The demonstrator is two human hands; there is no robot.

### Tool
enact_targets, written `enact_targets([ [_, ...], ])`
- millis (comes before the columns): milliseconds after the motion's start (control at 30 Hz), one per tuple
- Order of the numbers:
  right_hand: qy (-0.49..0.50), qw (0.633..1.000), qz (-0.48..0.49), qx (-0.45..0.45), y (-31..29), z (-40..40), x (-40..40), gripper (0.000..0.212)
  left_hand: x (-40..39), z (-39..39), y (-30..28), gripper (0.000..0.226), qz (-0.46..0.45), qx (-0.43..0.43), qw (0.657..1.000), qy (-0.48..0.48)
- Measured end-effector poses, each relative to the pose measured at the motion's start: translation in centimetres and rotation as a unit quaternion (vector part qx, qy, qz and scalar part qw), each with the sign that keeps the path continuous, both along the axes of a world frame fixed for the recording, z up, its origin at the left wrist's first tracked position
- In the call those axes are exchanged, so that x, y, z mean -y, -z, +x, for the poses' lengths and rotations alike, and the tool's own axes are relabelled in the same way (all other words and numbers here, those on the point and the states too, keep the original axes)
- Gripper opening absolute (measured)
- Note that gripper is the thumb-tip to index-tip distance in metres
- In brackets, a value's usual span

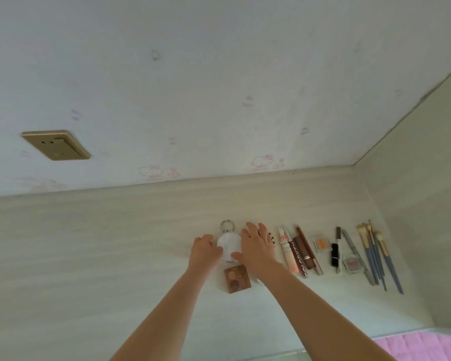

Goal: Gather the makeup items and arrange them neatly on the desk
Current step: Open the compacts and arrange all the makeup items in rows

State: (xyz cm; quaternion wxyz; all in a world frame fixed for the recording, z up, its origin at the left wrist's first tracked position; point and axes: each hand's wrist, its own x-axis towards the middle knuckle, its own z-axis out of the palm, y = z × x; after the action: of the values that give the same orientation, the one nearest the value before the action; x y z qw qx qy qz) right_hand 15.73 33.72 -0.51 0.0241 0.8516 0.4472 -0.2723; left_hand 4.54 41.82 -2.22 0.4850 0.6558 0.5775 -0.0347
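Left hand: I see it at the left rim of the mirror; fingers curled against that edge, thumb tip on the white face; grip narrow, holding the mirror's side.
Right hand: on the mirror's right side; fingers spread and fairly straight, reaching past the rim toward the wall; thumb lying on the lower face; grip wide, pressing rather than clasping.
Mirror: round, white-faced, metal-rimmed, flat on the surface; its ring handle points to the wall.
Palette: brown, square, just below the mirror, between my two forearms; apart from both hands.
Tubes: pink and white, just right of my right hand, lying lengthwise.
Dark sticks: a lettered tube and brown pencils, side by side, touching.
Orange pan: small, square, next in the row.
Black stick: beside a thin pen.
Pink pan: clear case, lower in the row.
Brushes: blue-handled bunch at the right end, bristles toward the wall.
Socket: gold plate on the wall, far left.
Pink cloth: bottom right corner.
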Motion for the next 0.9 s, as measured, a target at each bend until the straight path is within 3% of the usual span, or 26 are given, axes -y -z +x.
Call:
enact_targets([
  [100, -0.015, 1.0, -0.001, 0.0, 0.7, 0.2, -0.1, 0.063, 0.3, 0.5, 0.2, 0.013, 0.008, -0.016, 1.0, 0.012],
  [233, -0.021, 1.0, 0.005, -0.009, 1.1, 0.5, -0.3, 0.058, 0.9, 1.0, 0.3, 0.028, 0.009, 0.004, 1.0, 0.001],
  [533, 0.004, 0.998, 0.041, -0.037, 1.4, 0.2, 0.1, 0.063, 1.4, 1.2, 0.2, 0.025, -0.046, 0.065, 0.994, -0.077],
  [900, 0.051, 0.99, 0.12, -0.062, -0.4, -0.7, 0.2, 0.047, 1.3, 0.4, -1.6, 0.023, -0.109, 0.216, 0.942, -0.233],
])
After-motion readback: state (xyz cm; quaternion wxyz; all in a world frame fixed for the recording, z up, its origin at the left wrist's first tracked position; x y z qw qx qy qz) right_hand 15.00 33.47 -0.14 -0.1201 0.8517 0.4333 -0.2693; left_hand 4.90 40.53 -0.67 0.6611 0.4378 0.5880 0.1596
